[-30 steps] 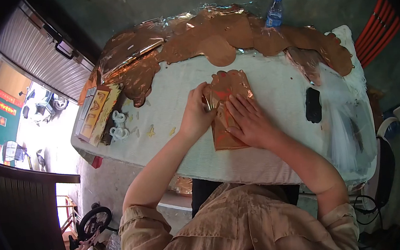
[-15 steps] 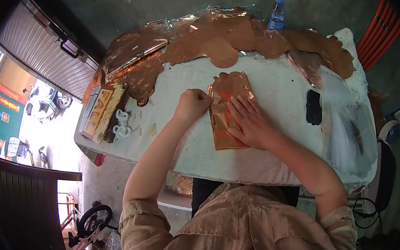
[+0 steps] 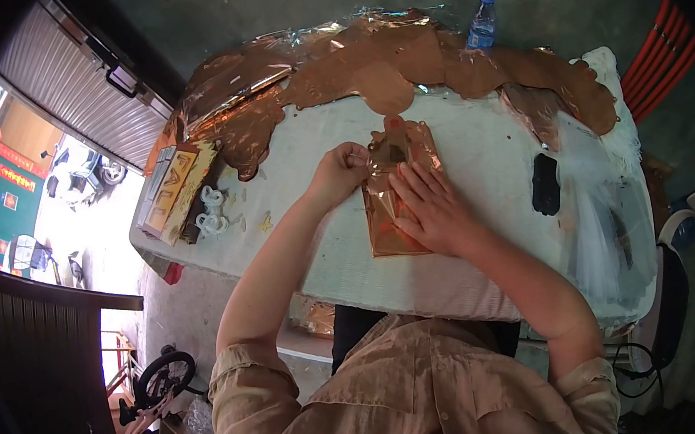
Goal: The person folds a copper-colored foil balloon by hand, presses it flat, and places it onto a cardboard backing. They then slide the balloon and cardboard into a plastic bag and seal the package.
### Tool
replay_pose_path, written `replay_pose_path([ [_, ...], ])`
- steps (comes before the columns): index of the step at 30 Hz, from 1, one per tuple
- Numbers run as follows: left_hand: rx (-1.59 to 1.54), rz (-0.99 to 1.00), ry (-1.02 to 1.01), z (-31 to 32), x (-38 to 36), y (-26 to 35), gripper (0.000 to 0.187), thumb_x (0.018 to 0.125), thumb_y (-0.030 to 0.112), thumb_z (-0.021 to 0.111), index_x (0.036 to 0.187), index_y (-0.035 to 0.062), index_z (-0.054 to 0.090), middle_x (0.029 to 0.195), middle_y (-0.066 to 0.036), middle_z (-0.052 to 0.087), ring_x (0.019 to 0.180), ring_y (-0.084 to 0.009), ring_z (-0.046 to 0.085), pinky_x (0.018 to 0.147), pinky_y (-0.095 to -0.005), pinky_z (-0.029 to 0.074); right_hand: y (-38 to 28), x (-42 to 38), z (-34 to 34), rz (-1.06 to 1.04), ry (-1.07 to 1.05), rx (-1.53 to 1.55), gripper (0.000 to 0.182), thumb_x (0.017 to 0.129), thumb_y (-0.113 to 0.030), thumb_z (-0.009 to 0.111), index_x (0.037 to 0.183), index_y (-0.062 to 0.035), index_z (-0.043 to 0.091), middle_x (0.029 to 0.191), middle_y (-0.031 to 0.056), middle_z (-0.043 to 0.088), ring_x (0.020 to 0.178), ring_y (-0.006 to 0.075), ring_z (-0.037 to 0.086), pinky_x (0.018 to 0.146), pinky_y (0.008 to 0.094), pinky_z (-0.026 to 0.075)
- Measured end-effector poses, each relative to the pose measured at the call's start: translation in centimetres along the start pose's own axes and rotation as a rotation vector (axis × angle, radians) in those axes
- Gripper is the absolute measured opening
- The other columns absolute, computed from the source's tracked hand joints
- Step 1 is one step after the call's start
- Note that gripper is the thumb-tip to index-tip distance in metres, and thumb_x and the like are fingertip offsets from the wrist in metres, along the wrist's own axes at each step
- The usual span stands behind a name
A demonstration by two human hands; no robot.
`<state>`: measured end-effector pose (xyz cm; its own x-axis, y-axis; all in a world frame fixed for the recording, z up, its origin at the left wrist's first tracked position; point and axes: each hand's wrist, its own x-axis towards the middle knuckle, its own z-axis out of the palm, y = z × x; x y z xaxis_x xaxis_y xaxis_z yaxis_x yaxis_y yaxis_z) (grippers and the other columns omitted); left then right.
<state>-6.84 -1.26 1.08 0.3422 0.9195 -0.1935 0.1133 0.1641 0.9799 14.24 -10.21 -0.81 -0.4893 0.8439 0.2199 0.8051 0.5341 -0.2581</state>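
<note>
A folded piece of copper-coloured foil (image 3: 387,234) lies on the white cloth-covered table in front of me. It is roughly rectangular, with a scalloped upper edge and a small rounded tab at the top. My left hand (image 3: 338,173) is at its upper left edge, thumb and fingers pinched together on the foil there. Pressed flat across the foil's right half is my right hand (image 3: 435,211), fingers stretched out, covering part of its surface. Shiny creases run over the foil between the two hands.
Large copper foil sheets (image 3: 399,61) line the table's far edge, beside a water bottle (image 3: 481,24). On the left are a box (image 3: 174,196) and white rings (image 3: 212,213). A black flat object (image 3: 544,185) and clear plastic bags (image 3: 604,234) lie right.
The upper part of the foil has shifted, and a rounded tab now sticks out at its top. My left hand has moved slightly up; my right hand stays nearly in place.
</note>
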Motion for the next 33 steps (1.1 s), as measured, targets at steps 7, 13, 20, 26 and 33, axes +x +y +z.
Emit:
replay_pose_path([
  [7, 0.375, 0.202, 0.109, 0.6, 0.3, -1.4, 0.035, 0.082, -0.003, 0.063, 0.115, 0.0008, 0.052, 0.093, -0.006, 0.062, 0.074, -0.0104, 0.059, 0.065, -0.0245, 0.051, -0.2, 0.1, -0.5, 0.007, -0.097, -0.037, 0.063, 0.094, -0.047, 0.046, 0.151, -0.0239, 0.030, 0.158, 0.0157, 0.018, 0.146, 0.0327, 0.016, 0.118, 0.0465, 0.011],
  [13, 0.356, 0.286, 0.321, 0.9, -1.0, -0.8, 0.035, 0.079, 0.002, 0.066, 0.113, 0.0025, 0.058, 0.096, -0.011, 0.064, 0.077, -0.0195, 0.062, 0.071, -0.0312, 0.052, -0.4, 0.3, -0.8, 0.018, -0.142, -0.038, 0.064, 0.093, -0.050, 0.046, 0.150, -0.0247, 0.032, 0.158, 0.0163, 0.017, 0.146, 0.0337, 0.015, 0.118, 0.0467, 0.010],
  [20, 0.732, 0.574, 0.072, -1.4, -5.8, -0.4, 0.017, 0.080, 0.000, 0.064, 0.097, -0.0012, 0.067, 0.098, -0.013, 0.065, 0.081, -0.0233, 0.062, 0.074, -0.0335, 0.052, 0.0, 0.0, -0.1, -0.014, -0.069, -0.049, 0.063, 0.093, -0.048, 0.048, 0.149, -0.0231, 0.034, 0.157, 0.0172, 0.020, 0.145, 0.0348, 0.018, 0.118, 0.0471, 0.013],
  [26, 0.986, 0.853, -0.083, -1.6, -6.9, -0.3, 0.026, 0.076, 0.000, 0.064, 0.101, 0.0002, 0.069, 0.107, -0.013, 0.066, 0.097, -0.0304, 0.060, 0.086, -0.0393, 0.050, -0.2, 0.0, -0.6, -0.013, -0.078, -0.027, 0.062, 0.094, -0.046, 0.049, 0.149, -0.0225, 0.034, 0.157, 0.0170, 0.021, 0.145, 0.0349, 0.019, 0.118, 0.0473, 0.014],
  [33, 1.099, 0.877, -0.124, -1.5, -6.7, -0.3, 0.029, 0.080, 0.008, 0.062, 0.108, 0.0027, 0.067, 0.114, -0.009, 0.065, 0.106, -0.0279, 0.057, 0.092, -0.0393, 0.047, 0.0, -0.1, -0.3, -0.031, -0.048, -0.050, 0.062, 0.094, -0.047, 0.049, 0.149, -0.0229, 0.033, 0.157, 0.0164, 0.022, 0.144, 0.0349, 0.020, 0.117, 0.0483, 0.015],
])
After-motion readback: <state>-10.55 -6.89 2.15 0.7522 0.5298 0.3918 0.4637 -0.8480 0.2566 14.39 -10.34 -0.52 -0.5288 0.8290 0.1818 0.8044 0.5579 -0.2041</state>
